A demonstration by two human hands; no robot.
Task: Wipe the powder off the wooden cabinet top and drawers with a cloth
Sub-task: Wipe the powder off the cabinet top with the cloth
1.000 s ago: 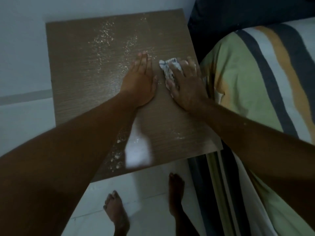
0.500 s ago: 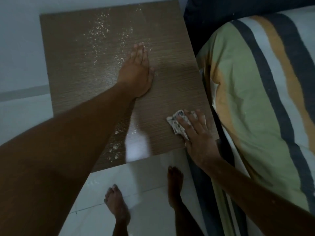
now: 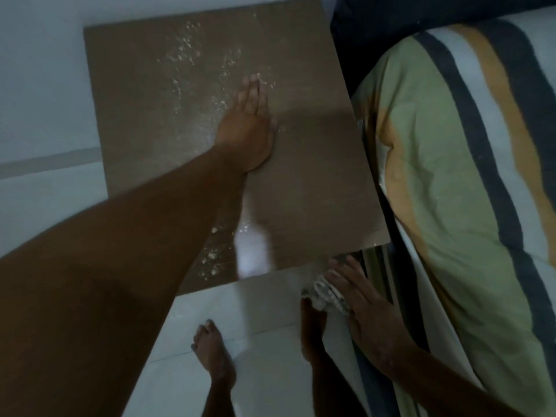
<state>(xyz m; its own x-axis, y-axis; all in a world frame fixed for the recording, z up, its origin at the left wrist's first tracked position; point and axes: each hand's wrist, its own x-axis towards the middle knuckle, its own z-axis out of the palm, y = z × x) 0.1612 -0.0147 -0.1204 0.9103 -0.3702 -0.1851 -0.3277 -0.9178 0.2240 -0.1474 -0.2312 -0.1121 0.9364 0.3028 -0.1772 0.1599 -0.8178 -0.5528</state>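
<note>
The brown wooden cabinet top (image 3: 316,176) fills the upper middle of the view. White powder (image 3: 186,55) is scattered over its far part, and more specks (image 3: 210,261) lie near the front edge beside my forearm. My left hand (image 3: 249,124) rests flat on the top with its fingers straight, pointing away from me. My right hand (image 3: 364,308) is off the cabinet, just past its front right corner and above the floor. It holds the crumpled white patterned cloth (image 3: 323,291) bunched under its fingers. The drawers are hidden below the top.
A bed with a striped green, orange, grey and white cover (image 3: 451,176) presses against the cabinet's right side. A pale wall (image 3: 39,85) stands to the left. My bare feet (image 3: 215,353) stand on the white tiled floor (image 3: 264,302) in front of the cabinet.
My right hand dragged the cloth from beside the left hand toward me along the right side, then off the front edge. The left hand stayed flat in place.
</note>
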